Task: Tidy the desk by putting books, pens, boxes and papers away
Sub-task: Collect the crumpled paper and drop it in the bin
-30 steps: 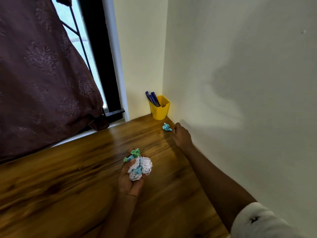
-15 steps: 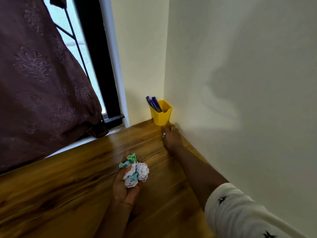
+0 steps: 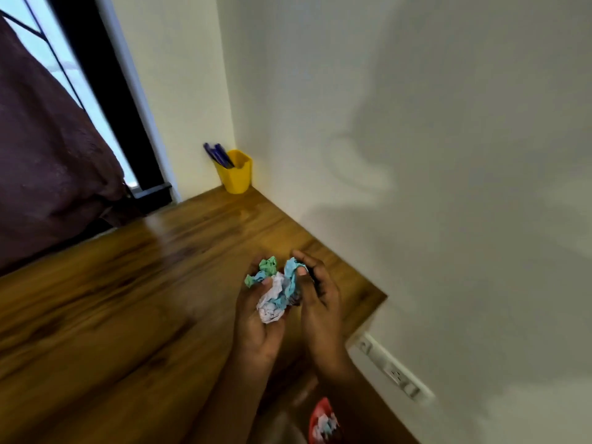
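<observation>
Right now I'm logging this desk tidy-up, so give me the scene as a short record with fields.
left hand: grips a bunch of crumpled paper balls, white, blue and green
right hand: pinches a blue paper ball at the top of the bunch
pen holder: yellow, upright in the far corner of the wooden desk, blue pens in it
red container: beside the desk's near end, blurred, crumpled paper inside

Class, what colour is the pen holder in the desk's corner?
Yellow; the head view shows the pen holder best.
</observation>
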`<state>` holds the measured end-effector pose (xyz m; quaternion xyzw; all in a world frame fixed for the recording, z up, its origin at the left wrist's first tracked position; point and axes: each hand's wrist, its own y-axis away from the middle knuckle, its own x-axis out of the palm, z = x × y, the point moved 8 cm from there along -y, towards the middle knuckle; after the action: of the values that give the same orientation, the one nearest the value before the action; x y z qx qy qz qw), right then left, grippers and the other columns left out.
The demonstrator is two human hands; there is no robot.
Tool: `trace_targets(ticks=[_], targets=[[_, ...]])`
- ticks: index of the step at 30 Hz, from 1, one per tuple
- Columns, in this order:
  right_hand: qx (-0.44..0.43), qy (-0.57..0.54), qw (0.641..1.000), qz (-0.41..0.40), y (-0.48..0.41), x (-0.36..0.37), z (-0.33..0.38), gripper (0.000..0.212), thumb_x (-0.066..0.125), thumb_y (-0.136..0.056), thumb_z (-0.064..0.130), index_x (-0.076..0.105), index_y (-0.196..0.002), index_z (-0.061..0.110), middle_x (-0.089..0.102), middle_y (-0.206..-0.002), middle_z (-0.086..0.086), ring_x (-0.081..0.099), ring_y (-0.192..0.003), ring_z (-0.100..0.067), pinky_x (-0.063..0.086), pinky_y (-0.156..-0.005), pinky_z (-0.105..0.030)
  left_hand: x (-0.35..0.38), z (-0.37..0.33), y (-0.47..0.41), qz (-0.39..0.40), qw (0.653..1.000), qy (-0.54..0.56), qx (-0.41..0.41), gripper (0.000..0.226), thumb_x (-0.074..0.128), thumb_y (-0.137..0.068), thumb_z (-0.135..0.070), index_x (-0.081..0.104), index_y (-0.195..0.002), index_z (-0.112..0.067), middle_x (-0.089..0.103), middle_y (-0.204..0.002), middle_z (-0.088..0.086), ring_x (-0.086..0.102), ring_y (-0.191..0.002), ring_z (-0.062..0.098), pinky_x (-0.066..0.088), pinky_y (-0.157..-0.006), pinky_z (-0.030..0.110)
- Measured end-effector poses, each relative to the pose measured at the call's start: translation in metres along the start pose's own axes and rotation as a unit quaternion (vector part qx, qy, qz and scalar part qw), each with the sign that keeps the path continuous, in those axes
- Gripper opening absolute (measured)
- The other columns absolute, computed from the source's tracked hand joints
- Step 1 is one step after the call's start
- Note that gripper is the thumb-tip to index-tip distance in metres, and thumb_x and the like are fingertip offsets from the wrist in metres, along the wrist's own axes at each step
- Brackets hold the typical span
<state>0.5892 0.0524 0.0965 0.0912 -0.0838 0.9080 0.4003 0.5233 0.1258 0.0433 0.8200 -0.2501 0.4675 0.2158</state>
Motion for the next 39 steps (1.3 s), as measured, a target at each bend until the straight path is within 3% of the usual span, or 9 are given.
trace_targets(ticks=[5,8,12,14,18,24,29,36,39], targets=[[0.029,-0.008,0.993,-0.113,0.076,-0.091,-0.033,0.018,0.052,-0.095,0.026,0.067,-0.105,0.025,0.069,-0.11,-0.003,0.066,-0.104,-0.023,0.052,-0.091,-0.043,0.001,0.101,0.085,-0.021,0.998,-0.017,-0.063,0.098,0.093,-0.043,-0.025,0.051,-0.129,-0.007,0.065,-0.118,0.011,0.066,-0.104,0.021,0.055,-0.078,0.029],[0.085,-0.021,0.98,-0.181,0.126,-0.149,-0.064,0.02,0.05,-0.096,0.026,0.067,-0.105,0.019,0.071,-0.102,-0.001,0.067,-0.098,-0.019,0.055,-0.083,-0.035,-0.019,0.157,0.132,-0.046,0.992,-0.055,-0.1,0.087,0.09,-0.053,-0.028,0.052,-0.128,-0.005,0.063,-0.123,0.015,0.063,-0.11,0.027,0.056,-0.081,0.032],[0.167,-0.025,0.95,-0.261,0.193,-0.214,-0.125,0.021,0.05,-0.096,0.016,0.069,-0.1,0.009,0.073,-0.094,-0.006,0.069,-0.09,-0.021,0.056,-0.075,-0.028,-0.091,0.233,0.188,-0.145,0.964,-0.128,-0.184,0.044,0.064,-0.083,-0.025,0.058,-0.122,-0.004,0.061,-0.124,0.02,0.061,-0.112,0.033,0.049,-0.097,0.044],[0.216,-0.026,0.936,-0.276,0.217,-0.233,-0.162,0.021,0.051,-0.096,0.017,0.069,-0.098,0.006,0.073,-0.092,-0.009,0.071,-0.087,-0.023,0.057,-0.071,-0.028,-0.128,0.265,0.207,-0.19,0.949,-0.107,-0.227,0.051,0.067,-0.079,-0.034,0.06,-0.121,-0.005,0.062,-0.123,0.021,0.06,-0.113,0.035,0.041,-0.104,0.05],[0.304,-0.011,0.908,-0.289,0.243,-0.263,-0.245,0.023,0.049,-0.096,0.02,0.068,-0.099,0.008,0.074,-0.093,-0.009,0.072,-0.082,-0.019,0.057,-0.066,-0.027,-0.205,0.313,0.222,-0.292,0.917,-0.081,-0.26,0.073,0.064,-0.069,-0.046,0.056,-0.126,-0.002,0.061,-0.125,0.022,0.057,-0.117,0.037,0.035,-0.109,0.048],[0.387,-0.034,0.873,-0.294,0.219,-0.286,-0.363,0.02,0.052,-0.095,0.023,0.068,-0.1,0.012,0.072,-0.097,-0.008,0.07,-0.086,-0.022,0.056,-0.065,-0.028,-0.3,0.361,0.171,-0.339,0.896,-0.13,-0.256,0.062,0.04,-0.092,-0.053,0.055,-0.127,-0.005,0.062,-0.121,0.022,0.059,-0.112,0.038,0.047,-0.094,0.043],[0.428,-0.047,0.858,-0.279,0.187,-0.301,-0.438,0.023,0.048,-0.097,0.023,0.065,-0.103,0.009,0.069,-0.091,-0.01,0.066,-0.08,-0.02,0.053,-0.064,-0.028,-0.36,0.4,0.116,-0.326,0.883,-0.192,-0.279,0.048,0.04,-0.098,-0.036,0.052,-0.125,0.001,0.061,-0.116,0.018,0.06,-0.099,0.03,0.048,-0.076,0.036],[0.464,-0.005,0.854,-0.236,0.166,-0.33,-0.524,0.03,0.045,-0.095,0.032,0.067,-0.09,0.011,0.072,-0.097,-0.015,0.069,-0.089,-0.028,0.055,-0.084,-0.043,-0.404,0.437,0.078,-0.294,0.858,-0.248,-0.341,0.052,0.036,-0.099,-0.04,0.048,-0.134,-0.003,0.055,-0.126,0.02,0.05,-0.121,0.035,0.042,-0.097,0.041],[0.485,-0.031,0.851,-0.2,0.165,-0.341,-0.561,0.044,0.045,-0.089,0.045,0.064,-0.107,0.01,0.065,-0.12,-0.017,0.065,-0.102,-0.032,0.049,-0.094,-0.049,-0.436,0.454,0.067,-0.278,0.831,-0.288,-0.386,0.07,0.035,-0.091,-0.061,0.045,-0.137,-0.009,0.05,-0.134,0.02,0.043,-0.128,0.036,0.035,-0.106,0.048]])
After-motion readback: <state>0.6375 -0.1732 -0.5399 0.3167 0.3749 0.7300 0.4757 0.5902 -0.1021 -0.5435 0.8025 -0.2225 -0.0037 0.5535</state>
